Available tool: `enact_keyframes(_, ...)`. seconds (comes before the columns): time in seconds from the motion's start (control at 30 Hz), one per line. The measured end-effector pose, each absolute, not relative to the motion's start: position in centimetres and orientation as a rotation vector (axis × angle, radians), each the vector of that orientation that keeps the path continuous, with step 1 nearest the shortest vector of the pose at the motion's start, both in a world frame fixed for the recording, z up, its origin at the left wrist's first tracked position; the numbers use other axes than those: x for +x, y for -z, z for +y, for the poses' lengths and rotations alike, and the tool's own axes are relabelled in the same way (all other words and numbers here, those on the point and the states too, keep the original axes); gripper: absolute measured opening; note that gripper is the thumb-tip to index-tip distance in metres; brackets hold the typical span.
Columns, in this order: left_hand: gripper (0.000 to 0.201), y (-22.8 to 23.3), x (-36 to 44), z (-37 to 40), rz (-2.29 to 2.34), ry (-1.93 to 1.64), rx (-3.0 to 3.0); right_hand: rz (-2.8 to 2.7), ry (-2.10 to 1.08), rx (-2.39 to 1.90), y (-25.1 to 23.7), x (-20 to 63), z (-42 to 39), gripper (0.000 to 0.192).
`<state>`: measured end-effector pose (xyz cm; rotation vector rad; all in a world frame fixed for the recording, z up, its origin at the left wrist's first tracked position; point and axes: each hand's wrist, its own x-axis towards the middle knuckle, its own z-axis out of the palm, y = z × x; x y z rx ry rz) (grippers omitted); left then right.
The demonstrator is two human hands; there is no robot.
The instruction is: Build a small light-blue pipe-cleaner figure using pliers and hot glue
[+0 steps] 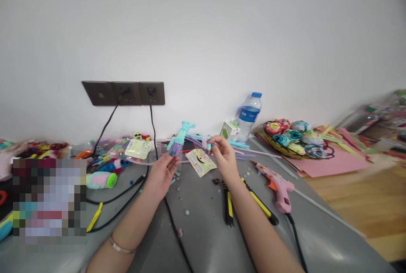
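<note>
A craft workspace, likely at home: a grey table (203, 239) against a plain wall holds a pink glue gun (279, 186), pliers (229, 205), pipe cleaners (222, 146), coloured paper sheets (333, 161), a basket of fabric flowers (294, 137) and a water bottle (249, 114).

Grey table (203, 239) against a white wall bearing dark sockets (123, 93) with two black cords plugged in. Water bottle (250, 114) and small green carton (230, 130) stand near the wall. Pink glue gun (278, 186) lies beside yellow-handled pliers (229, 206); basket of fabric flowers (294, 137) at right, on pink paper (336, 164).
</note>
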<state>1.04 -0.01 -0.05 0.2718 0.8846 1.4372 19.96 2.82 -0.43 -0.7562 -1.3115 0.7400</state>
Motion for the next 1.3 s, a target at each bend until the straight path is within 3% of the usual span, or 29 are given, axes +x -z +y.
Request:
enact_keyframes(0.3,0.012,0.2,1.0,0.0,0.877,-1.453,0.339,-1.297,-0.963,-0.792,0.9,19.1,2.4,0.014)
enact_keyframes(0.57,0.011,0.6,1.5,-0.1,0.865,-1.478,0.371,-1.148,-1.085,-0.737,1.6,18.1,2.8,0.048)
enact_keyframes(1.3,0.012,1.0,2.6,-0.4,0.870,-1.388,0.404,-1.122,-1.092,-0.811,0.6,15.9,1.6,0.032)
